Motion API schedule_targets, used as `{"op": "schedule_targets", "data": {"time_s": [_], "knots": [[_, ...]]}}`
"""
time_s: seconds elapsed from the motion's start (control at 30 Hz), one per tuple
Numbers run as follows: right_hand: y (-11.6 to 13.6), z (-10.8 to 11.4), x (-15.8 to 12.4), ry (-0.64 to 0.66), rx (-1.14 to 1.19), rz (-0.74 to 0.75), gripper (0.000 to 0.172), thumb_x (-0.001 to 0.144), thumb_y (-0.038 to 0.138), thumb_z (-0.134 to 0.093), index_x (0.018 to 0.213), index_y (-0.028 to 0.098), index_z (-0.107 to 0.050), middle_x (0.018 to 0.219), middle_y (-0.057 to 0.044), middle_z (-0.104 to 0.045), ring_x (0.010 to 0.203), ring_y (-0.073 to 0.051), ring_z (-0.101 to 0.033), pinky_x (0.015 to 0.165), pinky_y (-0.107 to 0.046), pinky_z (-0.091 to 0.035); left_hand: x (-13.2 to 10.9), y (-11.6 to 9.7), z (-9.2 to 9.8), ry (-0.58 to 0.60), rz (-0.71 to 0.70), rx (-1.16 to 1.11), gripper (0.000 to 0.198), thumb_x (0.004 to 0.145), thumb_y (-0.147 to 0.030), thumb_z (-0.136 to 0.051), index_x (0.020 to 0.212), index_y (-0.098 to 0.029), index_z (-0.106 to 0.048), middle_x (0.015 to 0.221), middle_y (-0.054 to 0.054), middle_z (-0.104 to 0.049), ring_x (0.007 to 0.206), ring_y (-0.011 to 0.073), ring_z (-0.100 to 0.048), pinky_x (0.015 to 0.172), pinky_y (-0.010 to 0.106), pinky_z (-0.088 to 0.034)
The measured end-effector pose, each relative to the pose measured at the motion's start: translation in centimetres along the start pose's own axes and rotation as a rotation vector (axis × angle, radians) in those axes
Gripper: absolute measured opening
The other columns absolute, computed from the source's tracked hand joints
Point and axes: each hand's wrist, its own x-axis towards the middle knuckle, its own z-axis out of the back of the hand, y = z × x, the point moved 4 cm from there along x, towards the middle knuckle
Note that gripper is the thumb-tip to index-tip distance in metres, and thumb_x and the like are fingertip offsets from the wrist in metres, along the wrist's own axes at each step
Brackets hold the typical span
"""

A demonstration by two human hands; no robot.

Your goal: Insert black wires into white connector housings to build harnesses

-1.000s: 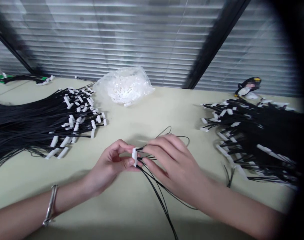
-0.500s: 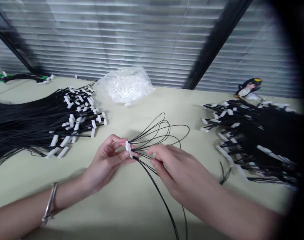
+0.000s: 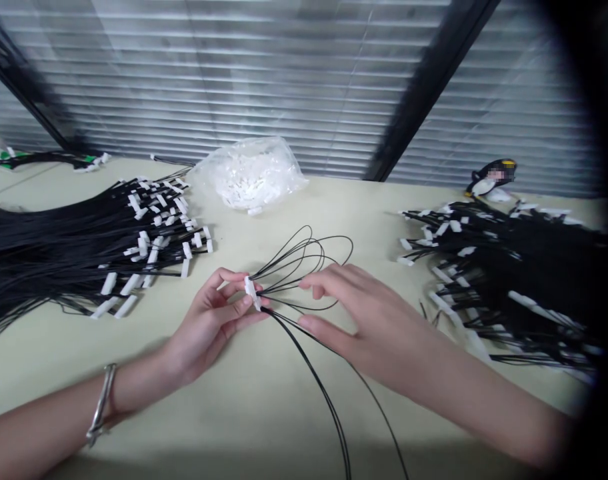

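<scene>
Head view: the left hand (image 3: 217,320) pinches a white connector (image 3: 253,293) between thumb and fingertips, over the middle of a pale table (image 3: 209,420). Black wires (image 3: 329,402) fan from it toward the right hand (image 3: 329,307), whose thumb and forefinger stand apart. Wire piles, left (image 3: 69,243) and right (image 3: 544,267), flank both.

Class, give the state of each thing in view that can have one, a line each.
White connector: wired, held
Left hand: closed on connector
Right hand: open, partly curled
Black wires: some looped, some trailing
Clear bag: crumpled; opening unclear
Left cable pile: bunched, ends uneven
Right cable pile: bunched, ends uneven
Blinds: lowered
Bracelet: worn
</scene>
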Motion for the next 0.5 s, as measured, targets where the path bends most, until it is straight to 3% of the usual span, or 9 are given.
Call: {"op": "schedule_targets", "data": {"time_s": [0.13, 0.27, 0.37, 0.5], "knots": [[-0.8, -2.6, -0.9, 0.11, -0.251, 0.189, 0.027, 0.087, 0.015, -0.048, 0.113, 0.02, -0.053, 0.098, -0.004, -0.062, 0.087, -0.017, -0.057, 0.073, -0.033, -0.047, -0.1, 0.0, 0.1, -0.006, 0.009, 0.015, 0.016, 0.081, -0.011, -0.063, 0.088, -0.021, -0.055, 0.094, 0.0, -0.065, 0.09, 0.0157, -0.066, 0.084, 0.032, -0.056], [-0.4, -1.2, -0.8, -0.018, -0.225, 0.171, 0.027, 0.086, 0.008, -0.045, 0.107, 0.021, -0.057, 0.094, -0.002, -0.065, 0.086, -0.017, -0.058, 0.072, -0.031, -0.046, 0.0, 0.0, 0.0, 0.005, 0.009, 0.006, 0.016, 0.081, -0.011, -0.063, 0.09, -0.021, -0.055, 0.093, 0.0, -0.065, 0.09, 0.0174, -0.066, 0.084, 0.032, -0.055], [0.4, 0.9, -0.1, -0.047, 0.028, 0.095, 0.021, 0.089, 0.015, -0.048, 0.102, 0.024, -0.062, 0.097, 0.0, -0.066, 0.086, -0.013, -0.06, 0.075, -0.027, -0.046, 0.0, 0.1, 0.0, 0.013, 0.001, 0.004, 0.017, 0.082, -0.01, -0.062, 0.092, -0.022, -0.054, 0.094, 0.0, -0.065, 0.09, 0.0174, -0.066, 0.084, 0.033, -0.055], [-0.2, 2.3, 0.6, 0.135, 0.779, -0.107, 0.015, 0.088, 0.024, -0.053, 0.087, 0.026, -0.067, 0.084, 0.004, -0.068, 0.083, -0.009, -0.063, 0.077, -0.02, -0.049, 0.0, 0.2, 0.2, -0.002, 0.001, -0.002, 0.018, 0.08, -0.011, -0.064, 0.092, -0.022, -0.055, 0.094, 0.001, -0.065, 0.091, 0.0182, -0.066, 0.085, 0.035, -0.055]]}}
